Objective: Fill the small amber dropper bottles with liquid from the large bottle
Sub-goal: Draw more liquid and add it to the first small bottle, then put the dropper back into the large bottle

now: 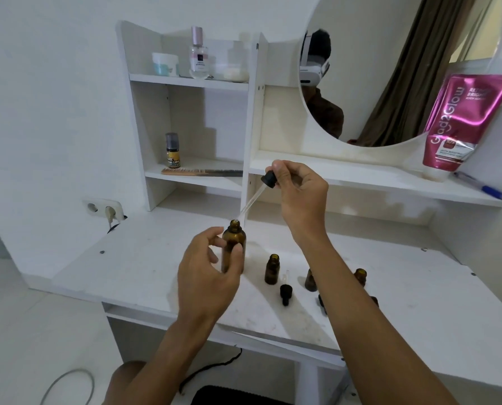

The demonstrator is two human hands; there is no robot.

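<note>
The large amber bottle stands upright and uncapped on the white desk. My left hand holds it around the body with thumb and fingers. My right hand pinches the black bulb of a glass dropper, whose tip hangs just above the big bottle's mouth. Three small amber bottles stand open to the right: one, a second partly behind my right forearm, a third. A loose black dropper cap lies in front of them.
A shelf unit behind the desk holds a comb, a small spray bottle, a perfume bottle and a jar. A round mirror, a pink tube and a blue pen are at right. Wall socket at left.
</note>
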